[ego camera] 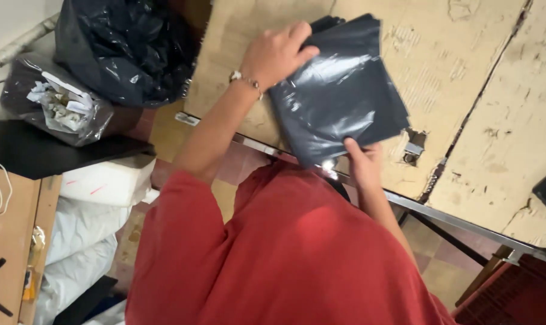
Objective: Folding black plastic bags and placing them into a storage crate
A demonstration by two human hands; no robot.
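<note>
Left hand (276, 54) pressed flat on the far left corner of a folded dark plastic bag (336, 90), fingers together and curled over its upper edge, thumb lying along the glossy face. Thin beaded bracelet (246, 80) at that wrist. Right hand (364, 159) clamped on the near edge, thumb on top, fingers hidden beneath the fold. So, 2 hands, both closed on the same stack.

Resting on a worn, pale worktable (465, 66), close to its metal-trimmed near edge, slightly skewed to the table's lines, with several layers showing at the far corner.

Likely very light, limp and slick: thin film, glossy, creased, prone to sliding layer over layer and to sagging if lifted by 1 corner. Best gripped at opposite edges, pinching through all layers, or held down flat with a palm while the other hand works. Not fragile, though easily snagged on the rough notch (412, 149) in the tabletop just beside it.

Further out: cracks and peeling surface across the table; a full black rubbish bag (125, 48) on the floor to the left, a clear bag of crumpled paper (59, 105) near it, white sacks (98, 210) below. Red garment (285, 259) filling the foreground.
</note>
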